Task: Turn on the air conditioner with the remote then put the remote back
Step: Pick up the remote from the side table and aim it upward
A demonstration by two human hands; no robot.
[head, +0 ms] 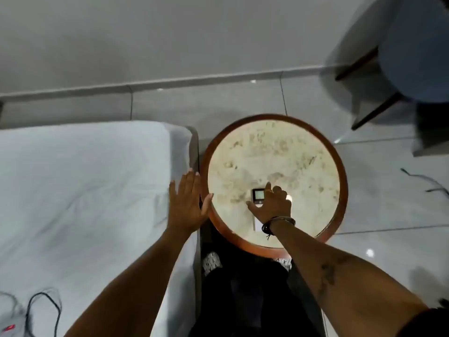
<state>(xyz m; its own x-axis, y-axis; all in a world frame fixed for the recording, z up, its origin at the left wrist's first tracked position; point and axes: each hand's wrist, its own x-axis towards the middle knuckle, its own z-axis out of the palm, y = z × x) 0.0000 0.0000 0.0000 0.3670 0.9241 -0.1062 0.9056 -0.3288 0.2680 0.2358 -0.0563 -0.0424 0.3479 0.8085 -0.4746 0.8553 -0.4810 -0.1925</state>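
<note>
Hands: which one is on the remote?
The right hand, with the wrist bands, covers the remote on the round table; the left hand hovers open beside the bed.

Round table [274, 144]: right of the bed [85, 190], just beside its edge.
Remote [258, 198]: on the table's near half, lying flat.
Right hand [272, 205]: over the remote, fingers spread across it.
Left hand [187, 200]: flat and spread at the bed's edge, thumb against the table's rim.
Chair [388, 69]: far right, beyond the table, well apart.
Cables [41, 310]: on the bed's near left corner.
Wall [170, 32]: behind bed and table.
</note>
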